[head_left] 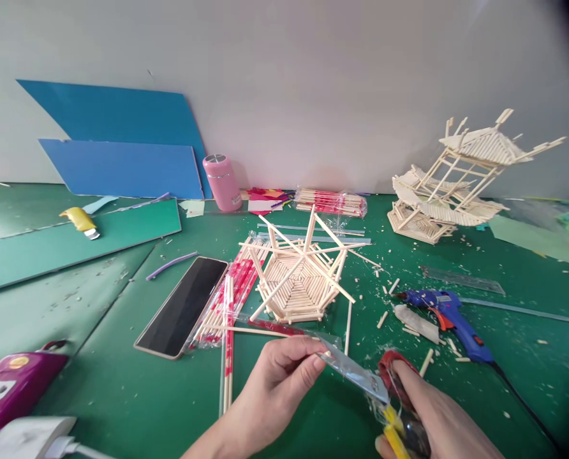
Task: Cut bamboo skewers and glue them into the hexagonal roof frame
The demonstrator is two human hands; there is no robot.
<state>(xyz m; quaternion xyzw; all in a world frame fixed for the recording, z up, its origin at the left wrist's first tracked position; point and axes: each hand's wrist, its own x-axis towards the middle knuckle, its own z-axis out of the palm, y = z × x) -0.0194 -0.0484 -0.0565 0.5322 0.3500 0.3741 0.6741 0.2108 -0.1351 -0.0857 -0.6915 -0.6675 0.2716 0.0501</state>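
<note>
A person's two bare hands meet low over a green cutting mat (136, 389), just in front of a hexagonal stick basket (300, 278). The left hand (277, 382) comes up from the bottom edge with its wrist cut off by the frame, thumb and fingers pinched together on one end of a clear plastic sleeve (349, 370) that runs slantwise toward the right hand (425, 414). The right hand, also cut off at the lower edge, is wrapped around a pair of pliers with red and yellow handles (393, 389); the tool's head sits at the sleeve's far end, but glare on the plastic makes it impossible to tell whether it bites the sleeve.

Left of the basket lie packs of red-wrapped sticks (227, 299) and a dark phone (183, 306), face up. Right of the basket rests a blue glue gun (450, 319) amid wood offcuts, with a clear ruler (461, 279) beyond it. Behind the basket to the right stands a tilted stick pagoda model (457, 178); behind it to the left, a pink flask (222, 182) and blue boards (122, 153) lean at the wall. A purple power strip (11, 386) is partly cropped at the lower left corner.
</note>
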